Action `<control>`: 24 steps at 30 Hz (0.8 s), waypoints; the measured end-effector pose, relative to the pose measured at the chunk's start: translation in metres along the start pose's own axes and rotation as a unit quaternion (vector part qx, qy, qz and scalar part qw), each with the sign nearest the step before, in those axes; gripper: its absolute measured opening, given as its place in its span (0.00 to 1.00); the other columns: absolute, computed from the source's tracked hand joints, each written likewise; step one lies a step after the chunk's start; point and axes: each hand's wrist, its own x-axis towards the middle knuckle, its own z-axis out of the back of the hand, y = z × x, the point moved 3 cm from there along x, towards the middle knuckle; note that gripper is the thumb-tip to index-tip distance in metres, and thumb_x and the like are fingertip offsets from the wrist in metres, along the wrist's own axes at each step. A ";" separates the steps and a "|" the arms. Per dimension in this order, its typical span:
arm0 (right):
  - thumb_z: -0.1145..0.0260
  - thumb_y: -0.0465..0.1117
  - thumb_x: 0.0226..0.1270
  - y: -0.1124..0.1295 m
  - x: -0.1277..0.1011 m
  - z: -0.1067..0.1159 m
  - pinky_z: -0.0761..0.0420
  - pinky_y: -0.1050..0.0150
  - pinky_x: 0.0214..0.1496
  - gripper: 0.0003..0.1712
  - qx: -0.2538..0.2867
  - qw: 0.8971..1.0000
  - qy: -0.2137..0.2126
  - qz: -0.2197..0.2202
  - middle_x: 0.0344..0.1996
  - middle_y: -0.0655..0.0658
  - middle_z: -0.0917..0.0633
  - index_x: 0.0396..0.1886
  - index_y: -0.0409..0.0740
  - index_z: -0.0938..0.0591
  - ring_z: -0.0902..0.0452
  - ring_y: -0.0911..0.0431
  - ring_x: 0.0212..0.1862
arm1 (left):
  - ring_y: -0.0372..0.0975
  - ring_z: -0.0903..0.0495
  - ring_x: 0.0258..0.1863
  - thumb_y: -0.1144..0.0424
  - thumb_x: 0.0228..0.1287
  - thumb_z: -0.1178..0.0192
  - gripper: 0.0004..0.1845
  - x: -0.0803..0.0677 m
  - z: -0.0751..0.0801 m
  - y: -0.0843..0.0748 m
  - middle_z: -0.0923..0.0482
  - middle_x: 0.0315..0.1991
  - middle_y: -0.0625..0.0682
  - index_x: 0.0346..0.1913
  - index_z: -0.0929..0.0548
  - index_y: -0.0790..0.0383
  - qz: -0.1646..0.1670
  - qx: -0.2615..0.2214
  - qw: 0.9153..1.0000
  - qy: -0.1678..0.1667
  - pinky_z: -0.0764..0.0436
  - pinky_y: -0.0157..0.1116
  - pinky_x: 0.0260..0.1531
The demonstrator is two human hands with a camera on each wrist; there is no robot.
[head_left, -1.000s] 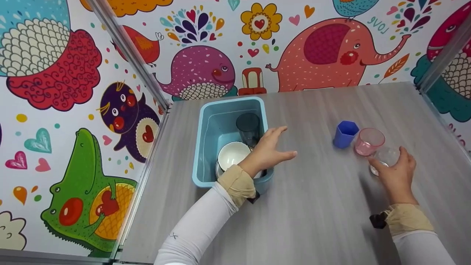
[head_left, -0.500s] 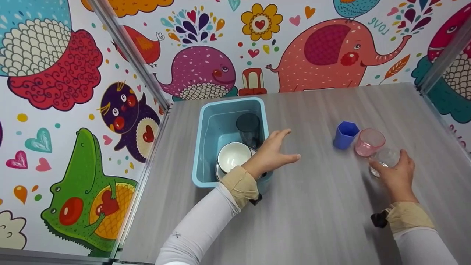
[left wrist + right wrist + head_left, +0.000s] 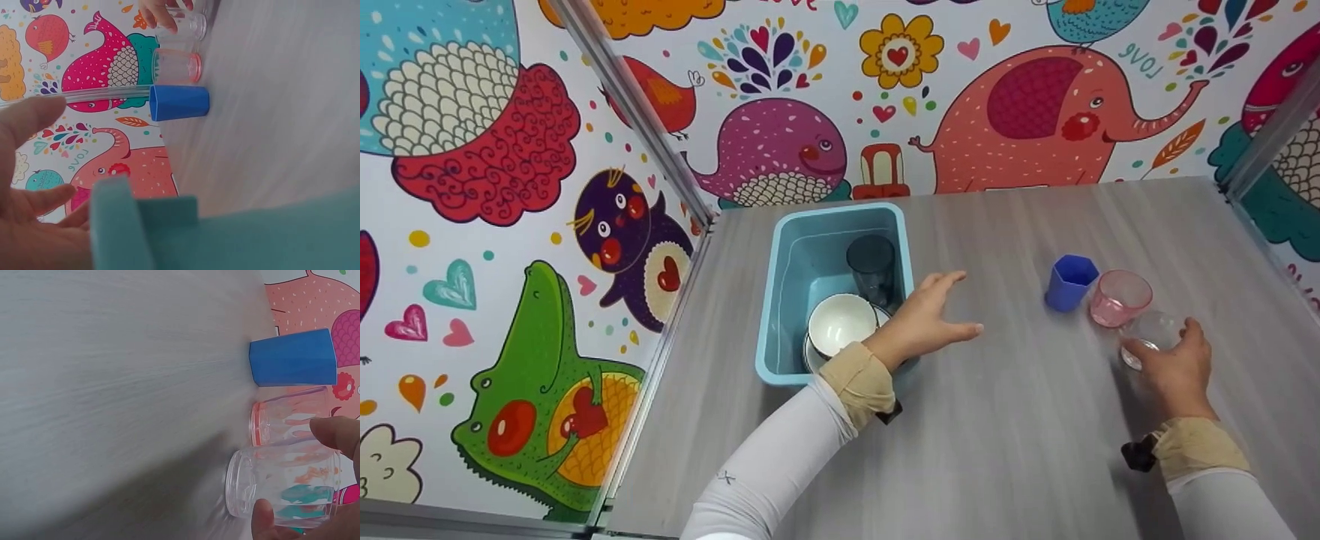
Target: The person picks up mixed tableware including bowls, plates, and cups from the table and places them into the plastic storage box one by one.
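My right hand (image 3: pixel 1177 371) holds a clear drinking glass (image 3: pixel 287 481) between thumb and fingers. The glass stands upright on the table, at the near end of a row of cups. Right behind it is a pink transparent glass (image 3: pixel 1121 298), and a blue hexagonal cup (image 3: pixel 1072 283) stands to the left of that. My left hand (image 3: pixel 921 319) hovers over the right rim of a light blue bin (image 3: pixel 765 315), thumb and fingers spread, holding nothing. Inside the bin are a white bowl (image 3: pixel 842 326) on other dishes and a dark tumbler (image 3: pixel 872 266). My left forearm hides the bin's near right corner.
The grey wood-look table (image 3: pixel 990 435) meets a back wall (image 3: pixel 1035 135) printed with cartoon animals. A left side wall (image 3: pixel 607 315) with metal framing stands beside the bin, and another wall rises at the far right.
My left hand drifts slightly to the right, away from the bin. My right hand stays at the clear glass. The head view shifts a little; the bin and cups keep their places.
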 end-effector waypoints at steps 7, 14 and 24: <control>0.34 0.48 0.69 -0.001 -0.006 0.004 0.44 0.40 0.79 0.57 0.027 0.999 -0.006 -0.022 0.81 0.32 0.52 0.82 0.39 0.61 0.51 0.34 0.79 | 0.42 0.34 0.73 0.50 0.63 0.30 0.44 0.004 -0.007 -0.003 0.41 0.77 0.52 0.78 0.40 0.48 -0.007 0.000 1.000 0.012 0.29 0.47 0.71; 0.34 0.50 0.69 0.005 -0.017 0.001 0.39 0.39 0.77 0.57 0.040 0.999 -0.003 -0.014 0.81 0.33 0.51 0.82 0.41 0.60 0.49 0.35 0.78 | 0.41 0.34 0.73 0.51 0.63 0.29 0.44 0.006 -0.013 -0.006 0.42 0.77 0.51 0.78 0.39 0.47 -0.009 -0.006 1.000 0.021 0.29 0.46 0.71; 0.30 0.51 0.67 0.025 -0.033 -0.011 0.36 0.35 0.73 0.57 0.033 0.998 0.023 0.045 0.78 0.29 0.46 0.81 0.38 0.55 0.44 0.30 0.75 | 0.42 0.33 0.73 0.52 0.63 0.29 0.44 0.007 -0.016 -0.007 0.39 0.75 0.52 0.78 0.39 0.49 -0.029 0.000 0.999 0.026 0.29 0.44 0.71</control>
